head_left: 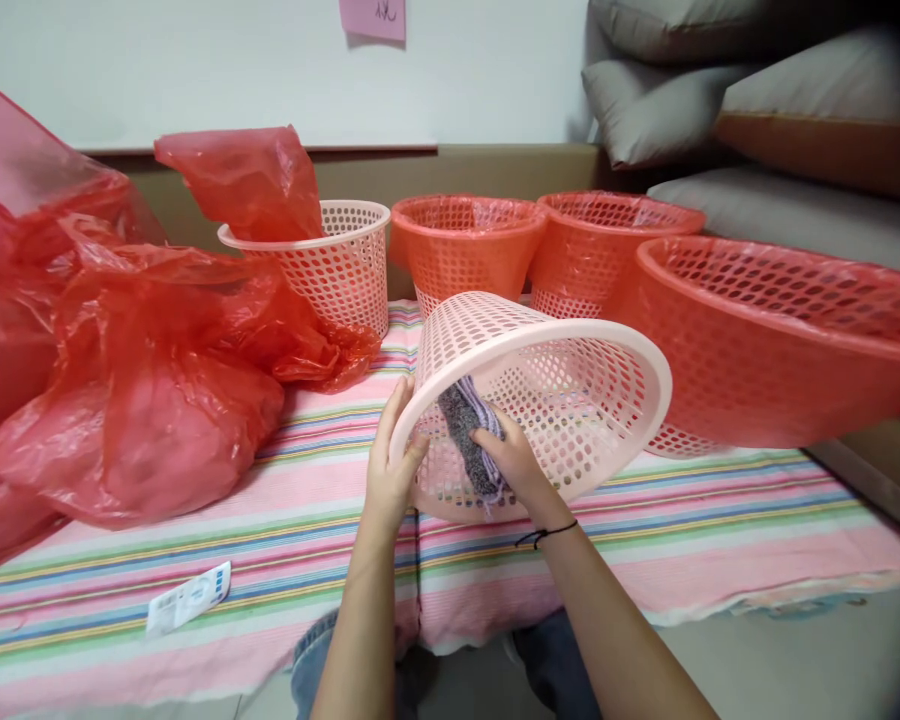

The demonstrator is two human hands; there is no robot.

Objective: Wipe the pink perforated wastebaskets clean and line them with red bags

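Observation:
A pale pink perforated plastic basket (487, 325) lies tipped on its side, its mouth facing me. My left hand (394, 450) grips the left part of its rim, thumb inside and fingers outside. Reaching into the mouth, my right hand (514, 455) is closed around a folded grey and purple cloth (469, 435) with a knitted look. The cloth is against or close to the basket's inner wall; I cannot tell whether it touches. A dark cord is tied around my right wrist.
Behind stand a pink basket (345, 275) with a red bag over its rim and several red-lined baskets (469, 250). Filled red plastic bags (142, 400) lie left. A white label (189, 600) rests on the striped cloth (285, 550). Grey cushions (660, 110) are stacked at right.

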